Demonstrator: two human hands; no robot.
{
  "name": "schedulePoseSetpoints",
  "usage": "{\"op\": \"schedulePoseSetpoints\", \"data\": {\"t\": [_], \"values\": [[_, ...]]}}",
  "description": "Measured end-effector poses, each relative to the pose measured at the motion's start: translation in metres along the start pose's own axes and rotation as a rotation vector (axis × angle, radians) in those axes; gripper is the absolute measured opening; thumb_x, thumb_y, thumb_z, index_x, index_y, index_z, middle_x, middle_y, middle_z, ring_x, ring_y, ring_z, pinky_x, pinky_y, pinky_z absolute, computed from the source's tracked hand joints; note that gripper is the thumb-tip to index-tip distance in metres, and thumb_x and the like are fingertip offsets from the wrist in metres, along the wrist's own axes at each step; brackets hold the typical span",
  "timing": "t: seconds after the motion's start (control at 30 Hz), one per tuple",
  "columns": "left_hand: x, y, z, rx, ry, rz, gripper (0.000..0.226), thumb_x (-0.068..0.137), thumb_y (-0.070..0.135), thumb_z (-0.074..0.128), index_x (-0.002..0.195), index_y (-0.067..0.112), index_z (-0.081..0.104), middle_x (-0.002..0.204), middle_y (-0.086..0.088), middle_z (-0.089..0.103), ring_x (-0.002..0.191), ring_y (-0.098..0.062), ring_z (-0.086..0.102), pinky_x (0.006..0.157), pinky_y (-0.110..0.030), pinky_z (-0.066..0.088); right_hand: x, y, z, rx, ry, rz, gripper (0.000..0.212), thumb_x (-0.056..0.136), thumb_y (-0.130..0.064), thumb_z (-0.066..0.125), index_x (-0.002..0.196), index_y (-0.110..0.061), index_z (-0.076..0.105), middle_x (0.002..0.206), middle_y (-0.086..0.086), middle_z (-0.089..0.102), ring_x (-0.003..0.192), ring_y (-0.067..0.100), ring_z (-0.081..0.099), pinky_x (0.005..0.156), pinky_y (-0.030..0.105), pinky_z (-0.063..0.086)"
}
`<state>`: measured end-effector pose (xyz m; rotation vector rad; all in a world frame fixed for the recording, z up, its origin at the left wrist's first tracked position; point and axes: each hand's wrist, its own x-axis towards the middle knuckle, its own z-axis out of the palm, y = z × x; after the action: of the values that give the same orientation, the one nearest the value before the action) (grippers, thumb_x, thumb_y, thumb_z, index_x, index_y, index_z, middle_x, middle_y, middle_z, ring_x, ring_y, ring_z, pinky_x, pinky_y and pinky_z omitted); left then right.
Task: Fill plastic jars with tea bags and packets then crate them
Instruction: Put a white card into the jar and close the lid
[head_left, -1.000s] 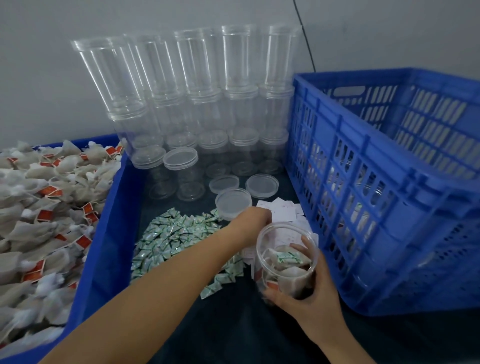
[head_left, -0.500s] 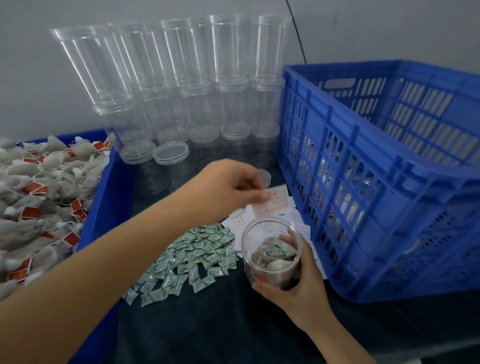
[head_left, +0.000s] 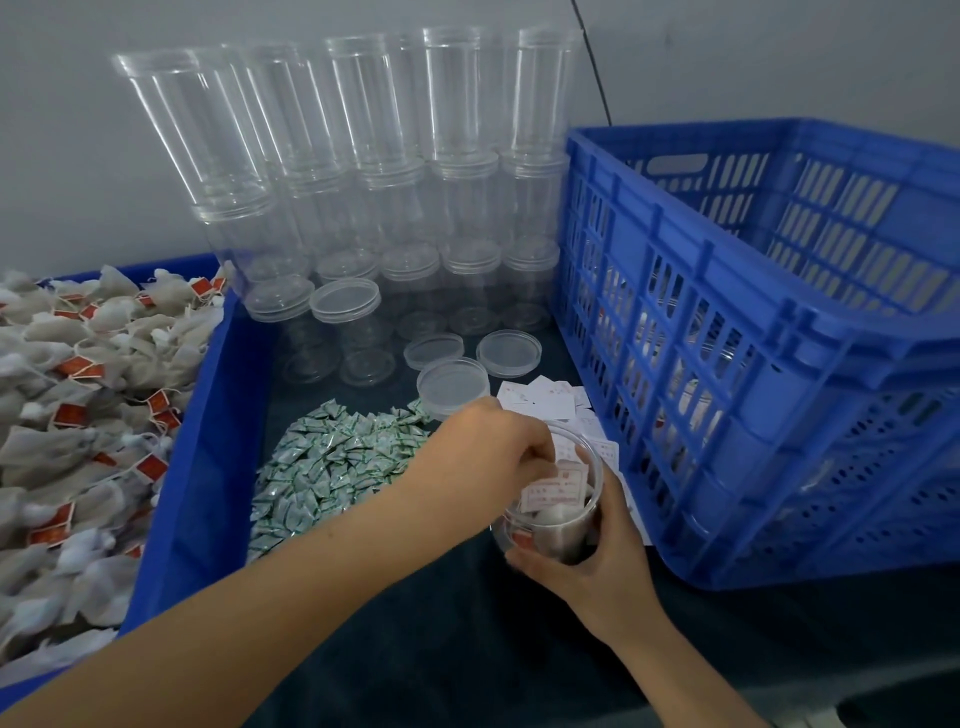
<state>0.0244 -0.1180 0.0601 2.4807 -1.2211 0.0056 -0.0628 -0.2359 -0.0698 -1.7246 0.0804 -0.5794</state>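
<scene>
My right hand (head_left: 597, 566) grips a clear plastic jar (head_left: 563, 525) that stands on the dark table and holds tea bags. My left hand (head_left: 493, 449) reaches over the jar's mouth and pinches a small white paper slip with red print (head_left: 555, 488), which sits partly inside the jar. A heap of green-and-white packets (head_left: 337, 462) lies left of the jar. Loose white slips (head_left: 545, 397) lie behind it. Tea bags with red tags (head_left: 78, 405) fill the blue bin on the left. A tall blue crate (head_left: 769, 364) stands to the right.
Stacks of empty clear jars (head_left: 389, 171) line the back wall. Three loose clear lids (head_left: 452, 382) lie in front of them. The blue bin's wall (head_left: 202, 467) borders the packet heap. The crate's slotted side stands close to my right hand.
My left hand lifted a slip from the pile behind the jar, carried it down, and now holds it in the jar's mouth. My right hand kept its grip on the jar.
</scene>
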Motion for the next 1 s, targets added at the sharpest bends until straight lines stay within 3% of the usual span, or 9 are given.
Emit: {"op": "schedulePoseSetpoints", "data": {"t": [0.17,0.27,0.43,0.6,0.67,0.73,0.8,0.9,1.0], "values": [[0.003,-0.008,0.006,0.207,0.003,0.056,0.030,0.093,0.042,0.053,0.113,0.025,0.067,0.101,0.007,0.068,0.087,-0.009,0.034,0.075,-0.024,0.036,0.000,-0.002,0.000,-0.009,0.002,-0.002,0.097,0.055,-0.045,0.092,0.131,-0.070,0.036,0.133,-0.032,0.052,0.128,-0.001,0.051,0.096,0.016,0.049],[0.002,-0.009,0.000,0.185,0.063,0.083,0.035,0.091,0.047,0.054,0.113,0.024,0.067,0.103,0.009,0.068,0.094,-0.011,0.044,0.077,-0.022,0.036,-0.001,-0.003,0.000,-0.007,-0.004,0.002,0.097,0.056,-0.044,0.091,0.131,-0.070,0.035,0.134,-0.030,0.051,0.129,0.000,0.050,0.097,0.018,0.049],[-0.016,-0.015,-0.004,-0.362,0.332,-0.094,0.074,0.066,0.078,0.053,0.126,0.036,0.051,0.107,0.030,0.052,0.102,0.009,0.043,0.083,-0.001,0.032,-0.001,-0.004,-0.001,-0.007,-0.017,-0.010,0.094,0.058,-0.042,0.090,0.132,-0.067,0.036,0.134,-0.029,0.051,0.131,-0.001,0.048,0.097,0.010,0.044],[-0.057,-0.026,0.046,-0.656,0.027,-0.148,0.120,0.043,0.075,0.075,0.139,0.052,0.007,0.146,0.026,0.025,0.135,0.009,0.023,0.109,-0.013,0.024,-0.002,-0.016,-0.011,0.012,-0.165,0.088,0.090,0.064,-0.057,0.084,0.135,-0.066,0.029,0.135,-0.039,0.047,0.131,-0.009,0.044,0.097,0.005,0.039],[-0.062,-0.025,0.060,-0.696,-0.041,-0.092,0.115,0.047,0.062,0.084,0.125,0.073,0.000,0.139,0.044,0.021,0.131,0.019,0.021,0.102,-0.001,0.021,0.001,-0.026,-0.020,-0.035,-0.240,0.112,0.093,0.062,-0.077,0.074,0.139,-0.056,0.026,0.142,-0.033,0.044,0.133,-0.010,0.041,0.103,0.009,0.039],[-0.061,-0.024,0.067,-0.744,-0.024,-0.065,0.110,0.054,0.043,0.089,0.116,0.081,0.006,0.125,0.055,0.027,0.122,0.027,0.026,0.091,0.007,0.024,0.007,-0.041,-0.031,-0.132,-0.260,0.164,0.100,0.056,-0.077,0.074,0.138,-0.059,0.020,0.153,-0.021,0.035,0.137,-0.007,0.037,0.114,0.023,0.038],[-0.056,-0.022,0.072,-0.793,0.011,-0.059,0.106,0.059,0.030,0.089,0.115,0.079,0.015,0.121,0.055,0.033,0.116,0.029,0.032,0.085,0.007,0.029,0.018,-0.062,-0.038,-0.284,-0.305,0.176,0.112,0.054,-0.077,0.076,0.141,-0.061,0.009,0.157,-0.022,0.024,0.141,-0.006,0.028,0.117,0.031,0.033],[-0.050,-0.018,0.080,-0.827,0.079,-0.080,0.089,0.063,0.025,0.087,0.120,0.060,0.028,0.118,0.053,0.039,0.112,0.028,0.038,0.082,0.006,0.032,0.039,-0.100,-0.040,-0.694,-0.444,0.050,0.122,0.063,-0.074,0.074,0.155,-0.045,-0.001,0.156,-0.023,0.014,0.141,-0.006,0.014,0.111,0.022,0.021],[-0.048,-0.018,0.083,-0.805,0.126,-0.093,0.082,0.063,0.026,0.087,0.117,0.056,0.035,0.117,0.050,0.043,0.108,0.026,0.042,0.081,0.005,0.033,0.058,-0.137,-0.031,-1.111,-0.643,-0.019,0.109,0.074,-0.067,0.071,0.157,-0.037,0.007,0.154,-0.010,0.025,0.139,0.011,0.025,0.106,0.032,0.037]]}}
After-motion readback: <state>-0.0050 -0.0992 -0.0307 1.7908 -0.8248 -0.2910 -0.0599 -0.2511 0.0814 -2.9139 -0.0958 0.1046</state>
